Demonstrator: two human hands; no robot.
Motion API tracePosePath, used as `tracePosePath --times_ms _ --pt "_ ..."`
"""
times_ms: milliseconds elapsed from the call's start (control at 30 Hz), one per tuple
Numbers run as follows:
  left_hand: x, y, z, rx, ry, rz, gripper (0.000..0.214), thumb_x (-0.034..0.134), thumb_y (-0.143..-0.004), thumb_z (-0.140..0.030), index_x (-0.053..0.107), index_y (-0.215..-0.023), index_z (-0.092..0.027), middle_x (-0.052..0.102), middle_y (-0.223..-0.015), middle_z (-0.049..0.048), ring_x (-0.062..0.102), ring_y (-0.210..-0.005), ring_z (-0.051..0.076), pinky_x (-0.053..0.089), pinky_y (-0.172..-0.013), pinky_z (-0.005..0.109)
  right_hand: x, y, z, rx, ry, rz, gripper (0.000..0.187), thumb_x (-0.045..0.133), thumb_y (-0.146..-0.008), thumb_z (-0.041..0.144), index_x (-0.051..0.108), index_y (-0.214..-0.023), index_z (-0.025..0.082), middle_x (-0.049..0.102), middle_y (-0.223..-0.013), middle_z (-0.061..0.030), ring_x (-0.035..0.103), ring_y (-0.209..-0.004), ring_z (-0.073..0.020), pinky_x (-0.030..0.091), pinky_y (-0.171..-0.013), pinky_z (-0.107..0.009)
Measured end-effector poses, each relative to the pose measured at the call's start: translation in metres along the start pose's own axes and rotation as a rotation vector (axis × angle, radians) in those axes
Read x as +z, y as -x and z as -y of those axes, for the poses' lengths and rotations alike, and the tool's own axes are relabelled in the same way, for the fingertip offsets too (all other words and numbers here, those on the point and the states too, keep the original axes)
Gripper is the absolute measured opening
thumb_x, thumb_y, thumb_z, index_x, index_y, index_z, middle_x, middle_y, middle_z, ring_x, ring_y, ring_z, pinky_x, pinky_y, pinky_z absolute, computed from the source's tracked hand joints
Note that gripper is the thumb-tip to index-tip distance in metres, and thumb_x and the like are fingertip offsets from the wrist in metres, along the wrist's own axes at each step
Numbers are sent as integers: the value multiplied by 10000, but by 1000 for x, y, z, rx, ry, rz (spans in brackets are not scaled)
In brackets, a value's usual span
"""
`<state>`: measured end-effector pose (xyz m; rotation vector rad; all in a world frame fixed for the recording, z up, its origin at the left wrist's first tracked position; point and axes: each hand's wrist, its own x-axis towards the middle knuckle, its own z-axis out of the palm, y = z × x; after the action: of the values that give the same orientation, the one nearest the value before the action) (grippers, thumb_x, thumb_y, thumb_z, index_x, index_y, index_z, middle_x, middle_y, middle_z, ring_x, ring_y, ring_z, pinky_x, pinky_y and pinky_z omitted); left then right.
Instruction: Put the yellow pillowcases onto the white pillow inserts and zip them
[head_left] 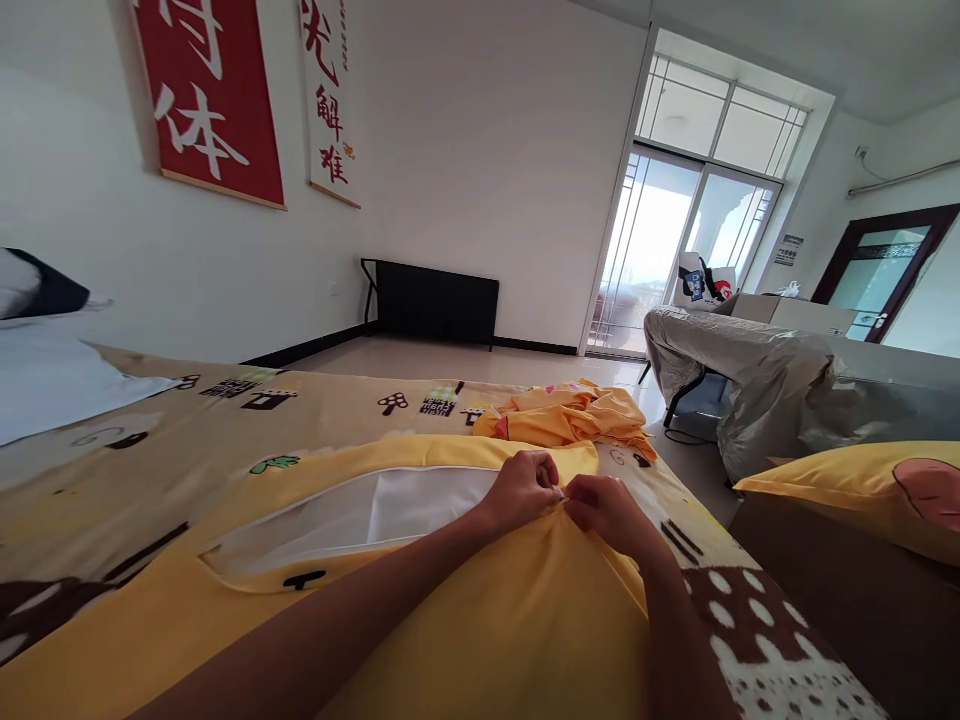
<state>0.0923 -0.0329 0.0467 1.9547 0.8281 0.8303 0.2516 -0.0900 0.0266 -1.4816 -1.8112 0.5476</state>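
A yellow pillowcase point(480, 620) lies across the bed in front of me, its long opening gaping to the left. Inside the gap shows a white pillow point(390, 510). My left hand point(529, 488) pinches the fabric at the right end of this opening. Right beside it, my right hand point(604, 508) is closed on the same edge, and the cloth puckers below the fingertips. A tiny pale piece shows between the two hands, possibly a zipper end, too small to make out.
A patterned blanket point(337, 405) covers the bed. Crumpled yellow cloth point(574, 415) lies beyond my hands, and a white pillow point(60, 375) at far left. Another yellow pillow point(870, 490) rests on a brown box point(832, 580) at right. Behind stands a plastic-covered table point(780, 370).
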Motion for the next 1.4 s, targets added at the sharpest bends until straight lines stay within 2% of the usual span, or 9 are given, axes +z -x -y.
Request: tracePosePath --times_ms 233,367,600,767,833,900,1033,1200,1400 --pt "-7 3 -10 18 -165 13 106 521 -526 -102 499 -609 -164 508 -558 -39 456 -556 106 310 -509 221 -2 -3 -13 -11 -217 143 119 544 -744 285 510 -699 181 482 -581 44 432 -535 -91 364 -518 -207" --pt "-15 3 -8 4 -215 27 105 525 -519 -105 491 -599 -164 495 -557 -42 443 -547 104 294 -488 220 -6 -2 -14 -20 -180 188 136 551 -761 305 530 -711 180 514 -608 33 471 -559 -98 387 -535 -206" --pt "-28 9 -6 29 -320 0 125 495 -558 -81 451 -622 -179 475 -564 -44 416 -546 101 267 -484 221 -12 0 -19 -17 -43 145 89 512 -755 208 594 -753 175 567 -602 22 502 -556 -106 400 -573 -220" --pt "-30 17 -14 41 -418 -20 120 506 -589 -76 475 -642 -180 550 -601 -23 473 -575 120 294 -535 231 -7 2 -1 -121 108 -192 186 488 -793 210 651 -881 200 639 -845 -31 551 -692 -140 430 -667 -265" --pt "-29 18 -16 21 -430 -4 119 512 -598 -80 493 -662 -179 581 -611 -14 509 -585 130 313 -541 230 2 3 14 -209 114 -244 191 477 -828 222 644 -921 211 651 -934 -44 571 -773 -153 432 -713 -277" --pt "-29 17 -16 1 -441 6 123 511 -605 -85 513 -685 -179 605 -627 -9 532 -599 139 321 -541 230 14 3 26 -225 130 -224 173 475 -847 222 643 -888 212 664 -878 -43 578 -792 -165 429 -733 -286" --pt "-28 17 -12 -15 -479 -12 114 509 -604 -90 518 -671 -181 599 -631 -6 524 -604 141 294 -531 234 32 -1 32 -113 255 -192 129 530 -812 184 655 -790 199 647 -790 -50 567 -786 -187 414 -730 -301" --pt "-26 16 -8 -14 -506 -65 97 522 -588 -108 481 -633 -183 557 -618 -10 476 -585 132 259 -520 242 38 -3 26 -131 259 -119 145 540 -786 149 670 -831 195 632 -891 -52 555 -876 -185 404 -780 -292" --pt "-27 15 -6 -18 -480 -36 96 504 -601 -108 472 -653 -182 562 -650 -10 504 -623 131 306 -542 229 45 -7 22 -95 304 -138 109 534 -779 125 606 -723 183 607 -801 -37 534 -766 -162 388 -707 -269"
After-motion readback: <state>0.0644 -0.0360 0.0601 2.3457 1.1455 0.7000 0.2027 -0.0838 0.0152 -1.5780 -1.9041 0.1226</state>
